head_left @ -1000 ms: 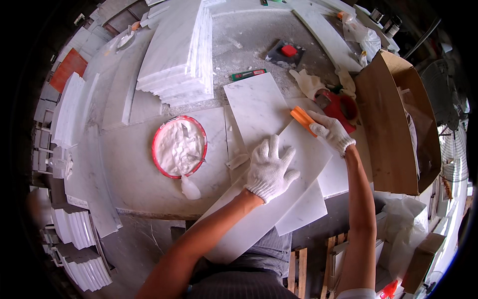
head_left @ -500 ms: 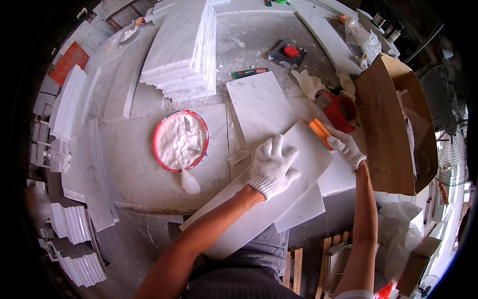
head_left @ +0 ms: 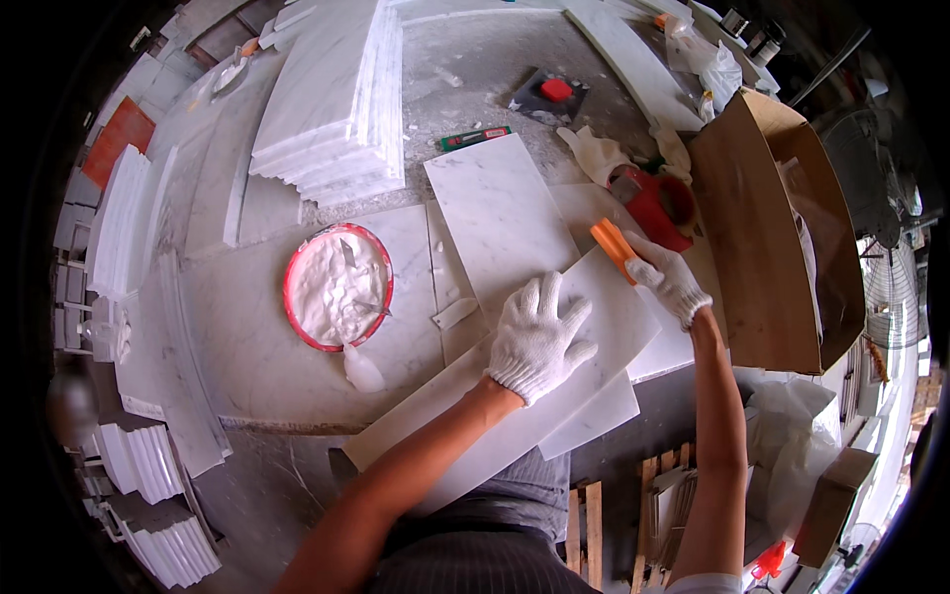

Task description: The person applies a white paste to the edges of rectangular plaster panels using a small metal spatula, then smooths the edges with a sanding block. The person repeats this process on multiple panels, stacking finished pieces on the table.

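Note:
My left hand (head_left: 541, 335), in a white knit glove, lies flat with spread fingers on a white marble slab (head_left: 465, 445). The slab is set slantwise and overhangs the table's near edge. My gloved right hand (head_left: 671, 285) is closed round an orange ridged, block-like hand tool (head_left: 614, 249), held at the slab's far right edge; its working face is hidden. A second marble piece (head_left: 594, 416) shows from under the slab. Beyond my left hand lies another grey-veined marble tile (head_left: 503, 208).
Left of my hands stands a red-rimmed bowl (head_left: 288, 287) of white paste with blades in it. Stacked marble slabs (head_left: 317, 99) rise behind. At right are a red tape dispenser (head_left: 648, 210), loose gloves (head_left: 594, 156) and an open cardboard box (head_left: 752, 247). A green-and-red packet (head_left: 475, 138) lies farther back.
My right hand has moved the orange tool left and away, toward the slab's far corner. My left hand stays flat on the slab. The whole view has shifted slightly.

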Tool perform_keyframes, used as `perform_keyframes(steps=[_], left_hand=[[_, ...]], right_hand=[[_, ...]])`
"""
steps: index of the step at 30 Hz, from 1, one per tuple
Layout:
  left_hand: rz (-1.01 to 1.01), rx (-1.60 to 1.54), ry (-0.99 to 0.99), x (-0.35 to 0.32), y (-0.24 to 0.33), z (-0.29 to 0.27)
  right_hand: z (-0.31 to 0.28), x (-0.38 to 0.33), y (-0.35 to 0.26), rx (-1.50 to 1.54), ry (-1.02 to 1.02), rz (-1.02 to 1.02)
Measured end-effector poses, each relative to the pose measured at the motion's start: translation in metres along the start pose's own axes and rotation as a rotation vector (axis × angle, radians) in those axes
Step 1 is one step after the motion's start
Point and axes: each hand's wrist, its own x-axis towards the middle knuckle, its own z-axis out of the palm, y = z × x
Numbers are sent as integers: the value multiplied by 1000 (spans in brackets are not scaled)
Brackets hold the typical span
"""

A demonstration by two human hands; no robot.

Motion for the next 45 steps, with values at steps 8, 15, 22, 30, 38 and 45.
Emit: perform_keyframes(steps=[8, 15, 22, 30, 38, 45], left_hand=[[-8, 46, 22, -2, 0, 3], [-5, 16, 3, -3, -3, 1], [18, 94, 61, -1, -1, 5], [-21, 44, 58, -1, 0, 5], [8, 44, 87, -4, 3, 3], [24, 137, 84, -5, 0, 12]], right_hand=[[-6, -7, 6, -123, 5, -50], [-9, -20, 9, -86, -23, 3], [5, 4, -8, -124, 62, -59], [-25, -63, 25, -193, 71, 31], [-16, -125, 51, -1090, 703, -92], [52, -46, -21, -716, 471, -478]])
